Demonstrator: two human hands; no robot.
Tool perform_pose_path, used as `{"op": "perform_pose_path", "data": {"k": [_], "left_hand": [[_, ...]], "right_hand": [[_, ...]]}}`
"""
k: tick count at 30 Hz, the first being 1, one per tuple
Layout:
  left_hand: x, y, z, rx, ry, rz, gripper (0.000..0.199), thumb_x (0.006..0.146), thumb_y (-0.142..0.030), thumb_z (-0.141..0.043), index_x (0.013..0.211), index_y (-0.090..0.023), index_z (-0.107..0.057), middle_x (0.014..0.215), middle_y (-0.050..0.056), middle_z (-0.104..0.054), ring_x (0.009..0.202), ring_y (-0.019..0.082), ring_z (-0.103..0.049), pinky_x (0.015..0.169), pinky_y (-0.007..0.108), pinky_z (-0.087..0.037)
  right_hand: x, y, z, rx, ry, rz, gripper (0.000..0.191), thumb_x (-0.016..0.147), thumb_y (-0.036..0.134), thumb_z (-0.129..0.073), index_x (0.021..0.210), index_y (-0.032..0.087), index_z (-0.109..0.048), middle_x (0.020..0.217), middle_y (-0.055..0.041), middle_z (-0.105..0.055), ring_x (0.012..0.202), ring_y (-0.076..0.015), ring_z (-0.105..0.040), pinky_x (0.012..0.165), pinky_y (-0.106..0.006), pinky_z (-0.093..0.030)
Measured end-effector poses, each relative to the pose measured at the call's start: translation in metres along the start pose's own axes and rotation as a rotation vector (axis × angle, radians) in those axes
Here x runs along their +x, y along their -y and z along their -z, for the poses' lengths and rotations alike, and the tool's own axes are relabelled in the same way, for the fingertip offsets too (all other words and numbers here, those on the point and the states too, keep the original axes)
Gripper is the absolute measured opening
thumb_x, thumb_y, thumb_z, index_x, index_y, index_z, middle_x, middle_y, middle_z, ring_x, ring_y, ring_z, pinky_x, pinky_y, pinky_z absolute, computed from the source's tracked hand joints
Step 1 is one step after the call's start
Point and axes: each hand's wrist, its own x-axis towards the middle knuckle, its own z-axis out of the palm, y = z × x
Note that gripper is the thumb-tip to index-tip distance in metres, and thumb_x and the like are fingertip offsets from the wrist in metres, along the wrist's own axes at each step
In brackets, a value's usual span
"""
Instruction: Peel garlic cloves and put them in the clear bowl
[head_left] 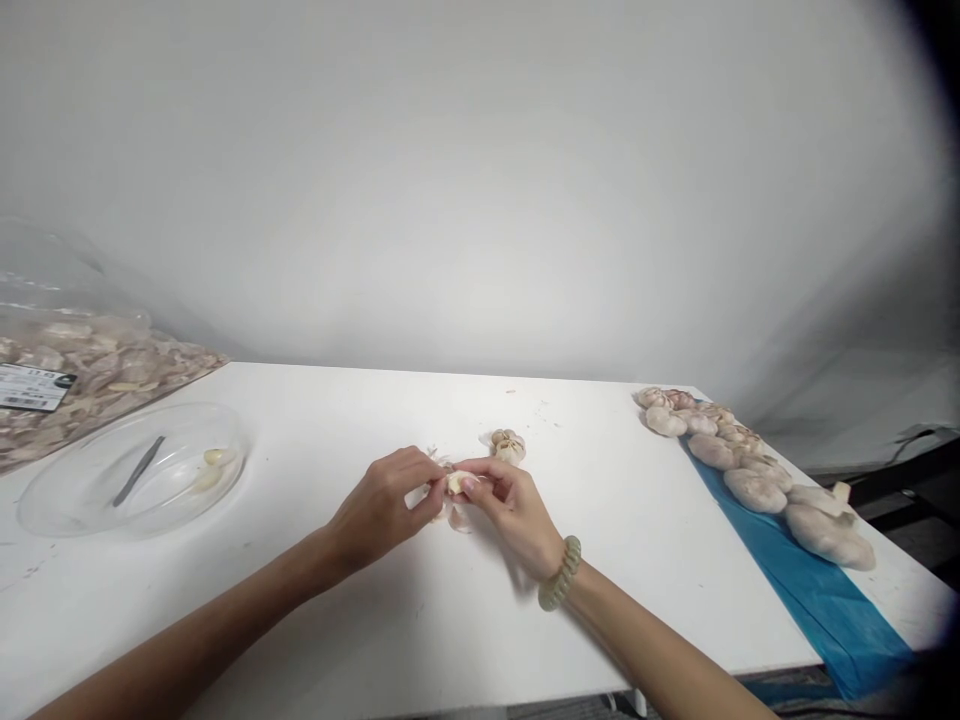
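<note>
Between my two hands, over the middle of the white table, is a pale garlic clove (456, 483). My right hand (517, 510), a beaded bracelet (560, 573) at its wrist, pinches the clove between thumb and forefinger. From the other side, the thumb and forefinger of my left hand (390, 498) close on the clove's edge, where bits of skin show. Loose garlic skins (457, 518) lie on the table just beneath the fingers. Right behind my right hand sits a partly broken garlic head (508, 446).
At left, a clear plastic bowl (90, 520) holds a peeled clove (217, 456) and a grey knife-like tool (139, 470). Beyond it stands a labelled clear bag of garlic skins (105, 365). Several garlic heads (757, 488) line the right side, on and beside a blue plastic sheet (810, 590).
</note>
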Motion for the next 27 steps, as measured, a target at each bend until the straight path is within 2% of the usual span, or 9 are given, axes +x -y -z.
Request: {"op": "perform_pose_path", "data": {"k": [6,11,15,22,27], "left_hand": [[0.003,0.007,0.007,0.123,-0.017,-0.071,0.012,0.081,-0.010,-0.049,0.075,-0.014,-0.058,0.068,0.002,-0.059,0.066,0.012,-0.050,0.061,0.025,-0.040],[0.006,0.011,0.012,0.125,-0.053,0.031,0.011,0.082,-0.010,-0.048,0.077,-0.014,-0.057,0.071,0.002,-0.060,0.068,0.012,-0.052,0.062,0.024,-0.041],[0.005,0.012,0.009,0.217,0.018,0.113,0.015,0.085,-0.013,-0.044,0.076,-0.015,-0.056,0.071,0.002,-0.059,0.068,0.014,-0.052,0.062,0.026,-0.041],[-0.001,0.018,0.003,0.501,0.157,0.179,0.021,0.084,-0.011,-0.041,0.072,-0.013,-0.059,0.067,0.004,-0.058,0.068,0.017,-0.051,0.063,0.031,-0.042],[-0.002,0.022,0.004,0.589,0.207,0.177,0.024,0.085,-0.012,-0.040,0.070,-0.014,-0.059,0.067,0.005,-0.058,0.068,0.019,-0.051,0.064,0.033,-0.042]], "right_hand": [[-0.001,0.000,0.001,0.127,0.038,-0.047,0.037,0.071,0.029,-0.068,0.102,0.017,-0.052,0.086,-0.0047,-0.065,0.075,-0.0155,-0.063,0.070,-0.030,-0.049],[0.000,0.000,0.003,0.120,0.031,-0.062,0.034,0.072,0.028,-0.067,0.099,0.016,-0.052,0.085,-0.0034,-0.063,0.076,-0.0133,-0.061,0.075,-0.029,-0.048],[0.001,0.000,0.003,0.128,0.020,-0.077,0.036,0.070,0.030,-0.069,0.098,0.016,-0.051,0.084,-0.0033,-0.062,0.076,-0.0133,-0.061,0.075,-0.029,-0.048],[0.002,-0.001,0.003,0.100,-0.097,-0.077,0.034,0.065,0.032,-0.072,0.089,0.018,-0.053,0.094,-0.0031,-0.057,0.076,-0.0140,-0.062,0.073,-0.029,-0.048],[0.003,0.001,0.002,0.236,-0.135,-0.133,0.039,0.060,0.031,-0.076,0.089,0.017,-0.054,0.087,-0.0018,-0.059,0.076,-0.0150,-0.064,0.079,-0.031,-0.049]]}}
